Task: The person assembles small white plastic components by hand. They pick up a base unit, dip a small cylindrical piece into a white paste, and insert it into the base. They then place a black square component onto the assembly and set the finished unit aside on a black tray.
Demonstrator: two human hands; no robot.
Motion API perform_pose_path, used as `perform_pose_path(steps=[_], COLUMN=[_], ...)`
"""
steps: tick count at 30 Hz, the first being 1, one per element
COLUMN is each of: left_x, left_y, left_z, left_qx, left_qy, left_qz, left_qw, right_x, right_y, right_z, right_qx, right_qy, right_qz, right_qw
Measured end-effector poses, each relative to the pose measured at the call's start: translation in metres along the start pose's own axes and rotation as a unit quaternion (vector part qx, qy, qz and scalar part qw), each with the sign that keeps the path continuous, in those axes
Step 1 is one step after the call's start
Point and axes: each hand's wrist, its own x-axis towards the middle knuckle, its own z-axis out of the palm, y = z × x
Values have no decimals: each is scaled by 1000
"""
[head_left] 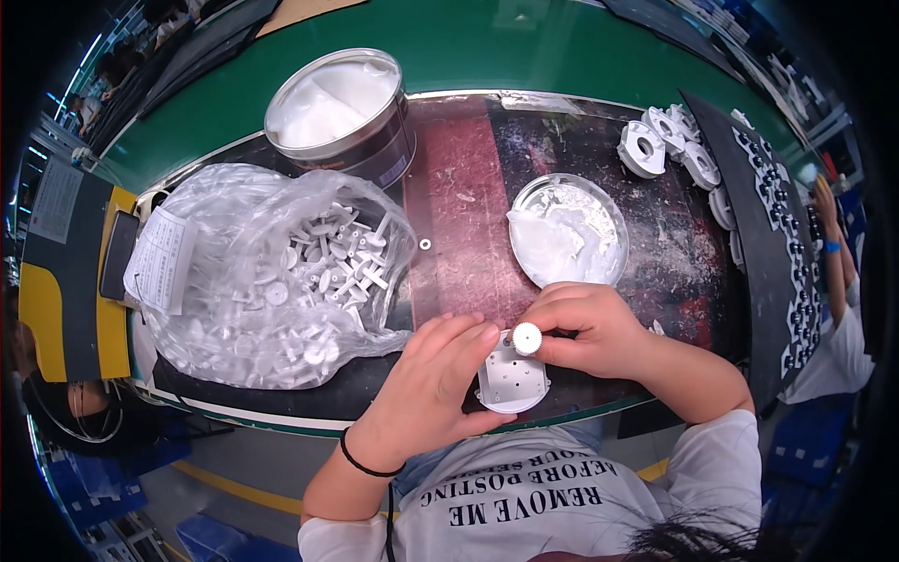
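- One small white toothed gear (527,338), near the centre of the frame and a little below it, is pinched between the thumb and fingers of the right hand (595,328).
- Just under it, a round, pale housing (511,382) with small holes in its flat face lies at the table's near edge; the gear overlaps its upper right part, and whether the two touch I cannot tell.
- The left hand (431,375) grips the housing from its left side, fingers along the top and thumb at the bottom; a black band (365,461) circles that wrist.
- Above the right hand, right of centre, a round dish (626,234) holds smeared white paste.
- A small white ring (425,244) lies alone left of the dish, just beside the bag's mouth.
- Left of centre, a clear plastic bag (225,197) gapes toward the middle, full of white gear parts (332,253), with a paper label (164,258) on its left side.
- At the upper left, a large tin (384,155) contains more white paste.
- At the upper right, several white ring-shaped parts (643,150) sit beside a black board (754,253) bearing rows of small black-and-white pieces (785,244).
- At the far right edge shows another person's arm (832,272) with a blue wristband.
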Motion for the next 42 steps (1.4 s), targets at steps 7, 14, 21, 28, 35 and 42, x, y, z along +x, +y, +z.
perform_pose_path(steps=[7,14,21,28,35,42], left_x=[0,-1,-3,-1,-3,0], left_y=[0,-2,0,1,-1,3], left_z=[-1,0,2,-1,4,-4], left_qx=[1,-13,-31,-22,-36,-60], left_qy=[-1,3,27,9,36,16], left_qz=[2,3,-11,-20,-13,-29], left_qw=[1000,1000,999,1000,999,998], right_x=[0,0,-2,0,-5,-23], right_y=[-5,-3,-1,-4,-15,-12], right_z=[0,-1,-3,-1,-8,-59], right_qx=[-11,-17,-16,-46,-95,-34], right_qy=[-5,-4,-3,-14,0,150], right_qz=[18,3,12,0,41,22], right_qw=[1000,1000,1000,999,995,988])
